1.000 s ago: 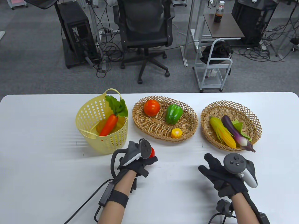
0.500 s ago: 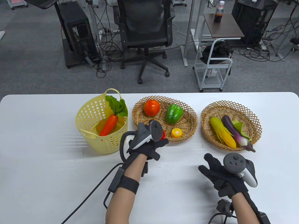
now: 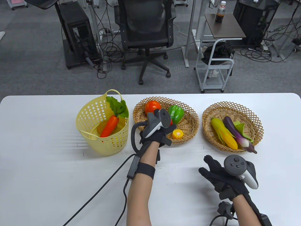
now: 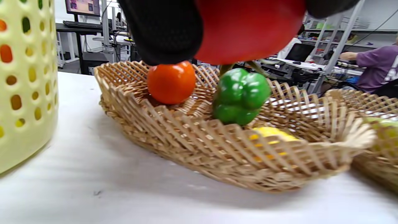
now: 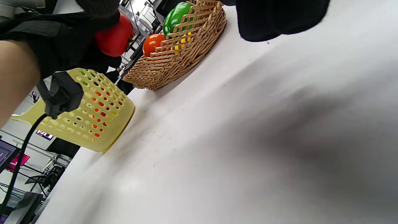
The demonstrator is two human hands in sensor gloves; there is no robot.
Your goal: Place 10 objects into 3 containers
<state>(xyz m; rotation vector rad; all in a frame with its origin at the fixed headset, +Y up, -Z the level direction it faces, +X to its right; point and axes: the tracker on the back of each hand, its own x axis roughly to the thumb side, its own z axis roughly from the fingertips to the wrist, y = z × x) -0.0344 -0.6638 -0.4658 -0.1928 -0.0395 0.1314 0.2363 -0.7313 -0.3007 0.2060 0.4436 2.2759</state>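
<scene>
My left hand (image 3: 162, 128) grips a round red fruit (image 4: 248, 28) and holds it above the middle wicker basket (image 3: 188, 131); the fruit also shows in the right wrist view (image 5: 115, 35). That basket holds a tomato (image 3: 150, 107), a green pepper (image 3: 176, 113) and a small yellow piece (image 3: 177, 134). The yellow plastic basket (image 3: 94, 141) holds a carrot (image 3: 109, 126). The right wicker basket (image 3: 209, 136) holds a corn cob (image 3: 223, 133) and an eggplant (image 3: 237, 134). My right hand (image 3: 214, 171) rests on the table in front of it, fingers spread and empty.
The three containers stand in a row across the middle of the white table (image 3: 47, 176). A black cable (image 3: 98, 190) trails from my left wrist over the table. An office chair (image 3: 145, 30) and a cart (image 3: 215, 68) stand beyond the far edge.
My left hand has lifted the red fruit from the table's front and carried it forward and right, over the middle wicker basket. My right hand has stayed still.
</scene>
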